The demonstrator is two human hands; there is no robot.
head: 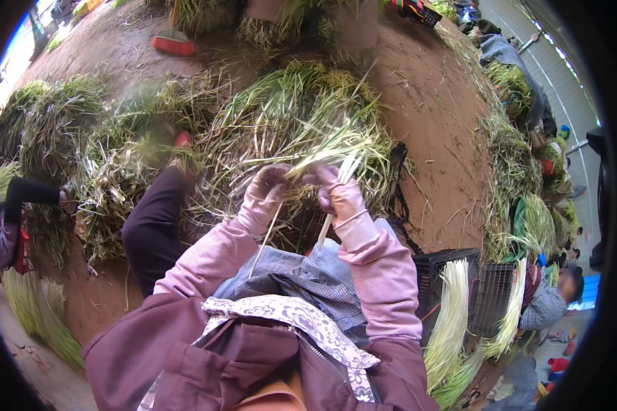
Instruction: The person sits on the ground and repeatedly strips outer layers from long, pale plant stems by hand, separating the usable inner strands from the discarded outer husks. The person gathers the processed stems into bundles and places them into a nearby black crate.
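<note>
Both of my hands are raised over a large heap of long green and pale stalks [267, 123], in thin, pinkish, translucent gloves. My right hand [339, 192] is closed around a few pale stalks [348, 167]; their white ends stick out below the fist and their leaves spread above it. My left hand [270, 192] is close by on the left, fingers bent near the base of the leaves, with a thin stalk [265, 241] hanging below it. Whether its fingers pinch that stalk is unclear. A checked apron [293, 272] covers my lap.
Black plastic crates [447, 257] stand at my right, with bundled pale stalks [450, 318] beside them. A red-bristled broom [173, 43] is on the earth floor beyond the heap. Other people sit at the far left and far right [545, 303]. More stalk heaps [61, 113] lie to the left.
</note>
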